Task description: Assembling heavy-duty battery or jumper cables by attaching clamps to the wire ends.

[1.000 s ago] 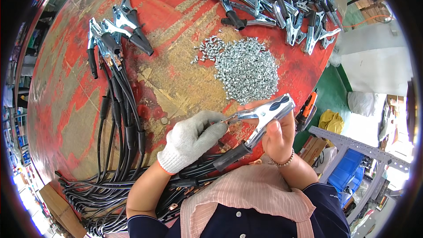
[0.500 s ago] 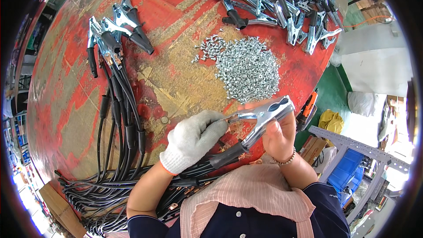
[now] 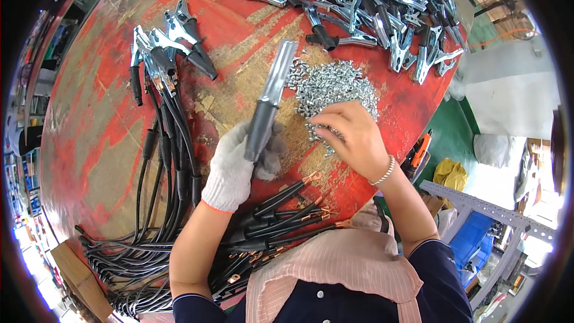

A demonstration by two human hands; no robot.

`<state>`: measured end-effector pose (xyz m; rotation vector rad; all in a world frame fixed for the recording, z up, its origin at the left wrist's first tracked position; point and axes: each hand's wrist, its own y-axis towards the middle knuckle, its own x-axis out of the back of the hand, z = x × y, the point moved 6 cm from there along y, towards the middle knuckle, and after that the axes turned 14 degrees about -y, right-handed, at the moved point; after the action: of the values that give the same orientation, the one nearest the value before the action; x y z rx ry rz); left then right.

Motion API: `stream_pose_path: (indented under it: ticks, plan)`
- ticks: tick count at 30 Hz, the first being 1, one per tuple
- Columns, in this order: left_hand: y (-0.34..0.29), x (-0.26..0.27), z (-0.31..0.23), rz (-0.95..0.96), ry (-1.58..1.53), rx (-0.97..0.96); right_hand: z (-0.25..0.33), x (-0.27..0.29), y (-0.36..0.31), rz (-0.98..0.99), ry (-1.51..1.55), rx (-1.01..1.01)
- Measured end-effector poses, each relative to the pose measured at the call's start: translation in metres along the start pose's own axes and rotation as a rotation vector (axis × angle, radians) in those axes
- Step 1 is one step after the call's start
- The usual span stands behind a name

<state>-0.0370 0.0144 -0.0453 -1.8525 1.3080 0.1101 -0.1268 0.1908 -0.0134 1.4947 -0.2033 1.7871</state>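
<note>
My left hand (image 3: 230,170), in a white knit glove, is closed around a silver metal spring clamp (image 3: 278,75) by its black handle sleeve. The clamp stands tilted, metal end pointing away from me. My bare right hand (image 3: 356,140), with a beaded bracelet at the wrist, hovers at the near side of a heap of small silver screws (image 3: 335,87). Its fingers are bent, with a small gap between thumb and forefinger, and I see nothing held there. Black cables with copper lugs (image 3: 287,197) lie just below my left hand.
More clamps (image 3: 382,12) are piled at the far right of the worn red table (image 3: 95,161). Clamps attached to black cables (image 3: 173,143) lie at left. Beyond the right edge are an orange-handled tool (image 3: 421,151) and a grey metal frame (image 3: 478,206).
My right hand has let go of the clamp and moved to the screws. My left hand now grips the clamp's sleeve and has turned it to point away from me.
</note>
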Motion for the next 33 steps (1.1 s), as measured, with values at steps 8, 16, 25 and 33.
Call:
stream_pose_path:
  ticks: [8, 16, 25, 33]
  plan:
    - [0.002, -0.001, 0.016, 0.071, 0.064, 0.037, 0.010, -0.031, 0.017, 0.220, -0.377, 0.128]
    - [-0.023, -0.026, -0.006, 0.194, 0.537, -0.150, -0.001, -0.041, -0.013, 0.246, 1.048, -0.551]
    - [-0.020, -0.025, -0.001, 0.252, 0.610, -0.174, -0.004, -0.066, -0.048, 0.272, 1.584, -0.678]
    - [-0.038, -0.054, -0.001, 0.291, 1.483, -0.865, -0.001, -0.016, -0.064, 0.300, 1.079, -0.619]
